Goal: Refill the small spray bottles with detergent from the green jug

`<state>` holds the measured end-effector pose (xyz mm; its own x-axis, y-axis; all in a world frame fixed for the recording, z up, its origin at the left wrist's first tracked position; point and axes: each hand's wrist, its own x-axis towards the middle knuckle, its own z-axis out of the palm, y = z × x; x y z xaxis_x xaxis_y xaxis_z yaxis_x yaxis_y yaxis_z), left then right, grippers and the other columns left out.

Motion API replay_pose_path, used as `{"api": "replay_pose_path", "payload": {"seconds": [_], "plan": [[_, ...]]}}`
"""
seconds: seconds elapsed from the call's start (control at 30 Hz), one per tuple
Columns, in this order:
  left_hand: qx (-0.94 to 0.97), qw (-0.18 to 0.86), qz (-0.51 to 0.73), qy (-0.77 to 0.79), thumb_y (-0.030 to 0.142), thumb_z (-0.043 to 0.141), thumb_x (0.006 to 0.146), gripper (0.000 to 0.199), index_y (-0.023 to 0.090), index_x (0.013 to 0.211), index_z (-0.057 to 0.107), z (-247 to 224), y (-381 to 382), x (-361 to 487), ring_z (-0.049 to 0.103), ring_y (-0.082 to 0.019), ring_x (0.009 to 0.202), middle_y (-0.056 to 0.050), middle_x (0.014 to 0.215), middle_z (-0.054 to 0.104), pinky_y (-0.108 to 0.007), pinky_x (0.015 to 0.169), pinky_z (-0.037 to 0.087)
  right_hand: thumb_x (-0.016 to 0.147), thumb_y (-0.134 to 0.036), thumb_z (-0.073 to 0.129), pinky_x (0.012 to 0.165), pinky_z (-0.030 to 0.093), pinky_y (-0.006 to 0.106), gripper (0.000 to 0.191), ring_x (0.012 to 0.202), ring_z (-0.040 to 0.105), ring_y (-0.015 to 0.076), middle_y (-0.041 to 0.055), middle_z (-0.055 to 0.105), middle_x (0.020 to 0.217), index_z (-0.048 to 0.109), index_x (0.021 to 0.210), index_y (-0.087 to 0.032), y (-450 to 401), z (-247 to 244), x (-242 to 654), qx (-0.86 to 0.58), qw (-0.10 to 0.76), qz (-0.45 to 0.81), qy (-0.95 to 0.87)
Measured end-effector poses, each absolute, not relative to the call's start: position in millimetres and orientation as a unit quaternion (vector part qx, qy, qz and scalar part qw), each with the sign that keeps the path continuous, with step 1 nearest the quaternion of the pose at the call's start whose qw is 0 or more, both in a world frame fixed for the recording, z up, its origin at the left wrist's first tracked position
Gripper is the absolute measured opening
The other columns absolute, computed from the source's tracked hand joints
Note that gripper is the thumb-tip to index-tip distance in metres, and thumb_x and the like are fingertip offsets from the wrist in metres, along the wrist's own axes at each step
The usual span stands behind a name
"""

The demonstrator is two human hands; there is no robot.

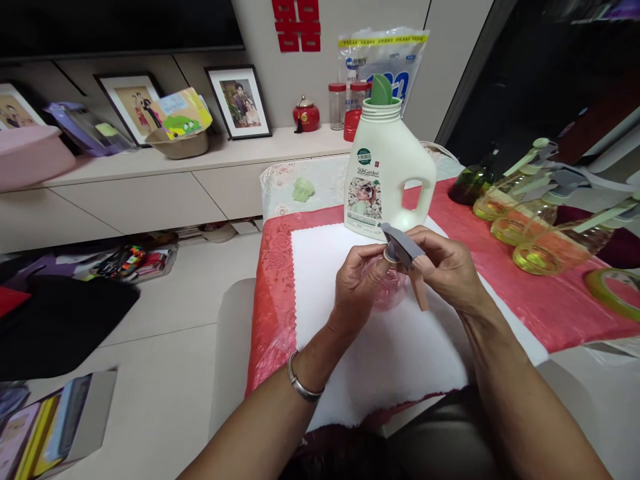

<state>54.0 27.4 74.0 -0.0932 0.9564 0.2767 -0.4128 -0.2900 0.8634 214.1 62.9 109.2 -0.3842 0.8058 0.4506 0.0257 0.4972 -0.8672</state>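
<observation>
A small clear pink spray bottle (393, 293) is above the white cloth (415, 360), with its body partly hidden by my fingers. My left hand (357, 283) is closed around the bottle's neck, thumb in front. On top is a grey trigger spray head (405, 248) with a pinkish trigger pointing down to the right. My right hand (447, 267) pinches this head from the right side. Whether the head is screwed fully on cannot be made out. Just behind my hands stands a large pale green detergent jug (390, 177), its mouth holding a darker green piece (382, 90).
On the red table cover (273, 280), several spray bottles with yellow liquid (537, 259) stand at right, near a dark green bottle (473, 183) and a tape roll (613, 293). A pale green cap (303, 189) lies behind left. A cabinet (240, 157) runs along the wall.
</observation>
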Motion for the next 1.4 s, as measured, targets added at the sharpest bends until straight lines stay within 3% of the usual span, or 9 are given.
{"api": "replay_pose_path", "payload": {"seconds": [0.2, 0.33, 0.4, 0.6, 0.77, 0.97, 1.1, 1.27, 1.4], "plan": [[0.436, 0.518, 0.668, 0.311, 0.044, 0.078, 0.084, 0.029, 0.023, 0.104, 0.072, 70.5, 28.2, 53.0, 0.070, -0.019, 0.097, -0.003, 0.102, 0.076, -0.035, 0.094, 0.052, 0.089, -0.040, 0.081, 0.081, 0.051, 0.021, 0.025, 0.088, 0.061, 0.0108, 0.0020, 0.064, 0.101, 0.073, 0.104, -0.022, 61.9, 106.2, 213.5, -0.323, 0.465, 0.429, -0.704], [0.428, 0.524, 0.668, 0.310, 0.042, 0.078, 0.085, 0.028, 0.023, 0.104, 0.072, 70.3, 29.2, 53.0, 0.070, -0.018, 0.098, -0.003, 0.103, 0.076, -0.034, 0.092, 0.053, 0.087, -0.038, 0.082, 0.083, 0.052, 0.022, 0.044, 0.093, 0.060, 0.0126, 0.0026, 0.063, 0.107, 0.070, 0.127, -0.026, 60.4, 108.9, 215.9, -0.337, 0.461, 0.418, -0.706], [0.427, 0.528, 0.664, 0.312, 0.042, 0.079, 0.084, 0.029, 0.022, 0.103, 0.072, 71.2, 29.3, 53.0, 0.070, -0.019, 0.097, -0.003, 0.102, 0.076, -0.034, 0.092, 0.053, 0.092, -0.038, 0.077, 0.084, 0.051, 0.021, 0.041, 0.094, 0.059, 0.0121, 0.0025, 0.061, 0.106, 0.069, 0.131, -0.029, 59.8, 111.1, 217.5, -0.331, 0.445, 0.405, -0.727], [0.423, 0.540, 0.651, 0.326, 0.045, 0.079, 0.083, 0.032, 0.020, 0.100, 0.071, 74.4, 28.0, 53.1, 0.069, -0.020, 0.099, -0.004, 0.102, 0.075, -0.036, 0.095, 0.052, 0.092, -0.035, 0.077, 0.083, 0.050, 0.019, 0.016, 0.097, 0.058, 0.0117, 0.0024, 0.059, 0.104, 0.077, 0.106, -0.027, 59.9, 112.4, 218.0, -0.306, 0.443, 0.418, -0.732], [0.433, 0.543, 0.649, 0.311, 0.046, 0.075, 0.087, 0.033, 0.020, 0.105, 0.068, 72.4, 27.1, 52.6, 0.068, -0.021, 0.102, -0.006, 0.106, 0.074, -0.037, 0.096, 0.052, 0.086, -0.036, 0.082, 0.081, 0.053, 0.020, 0.021, 0.097, 0.058, 0.0126, 0.0030, 0.058, 0.104, 0.074, 0.099, -0.022, 60.1, 109.4, 211.7, -0.313, 0.465, 0.422, -0.713], [0.443, 0.519, 0.665, 0.304, 0.042, 0.077, 0.087, 0.033, 0.023, 0.112, 0.067, 69.9, 26.7, 53.2, 0.068, -0.023, 0.109, -0.006, 0.113, 0.073, -0.039, 0.099, 0.052, 0.087, -0.050, 0.078, 0.077, 0.055, 0.023, 0.036, 0.084, 0.059, 0.0120, 0.0041, 0.062, 0.096, 0.071, 0.099, -0.017, 54.4, 110.7, 202.6, -0.342, 0.475, 0.464, -0.665], [0.447, 0.508, 0.664, 0.318, 0.042, 0.076, 0.087, 0.031, 0.024, 0.111, 0.071, 69.3, 26.1, 53.9, 0.069, -0.022, 0.107, -0.005, 0.111, 0.074, -0.040, 0.100, 0.052, 0.075, -0.040, 0.090, 0.068, 0.050, 0.016, 0.037, 0.077, 0.057, 0.0094, 0.0019, 0.062, 0.090, 0.072, 0.097, -0.017, 55.3, 111.6, 205.2, -0.348, 0.472, 0.464, -0.664], [0.445, 0.506, 0.665, 0.322, 0.041, 0.077, 0.086, 0.029, 0.025, 0.110, 0.072, 70.8, 26.3, 55.3, 0.070, -0.022, 0.104, -0.005, 0.110, 0.076, -0.040, 0.099, 0.053, 0.095, -0.036, 0.073, 0.080, 0.049, 0.016, 0.018, 0.092, 0.057, 0.0100, 0.0021, 0.060, 0.101, 0.074, 0.107, -0.022, 62.0, 106.9, 218.9, -0.292, 0.417, 0.470, -0.721], [0.445, 0.511, 0.667, 0.310, 0.040, 0.077, 0.087, 0.027, 0.025, 0.110, 0.073, 70.2, 27.4, 54.5, 0.070, -0.020, 0.103, -0.004, 0.109, 0.076, -0.039, 0.098, 0.053, 0.095, -0.033, 0.072, 0.078, 0.046, 0.014, 0.012, 0.089, 0.054, 0.0080, 0.0016, 0.056, 0.096, 0.073, 0.097, -0.021, 63.8, 104.0, 221.1, -0.297, 0.422, 0.459, -0.723]]}}
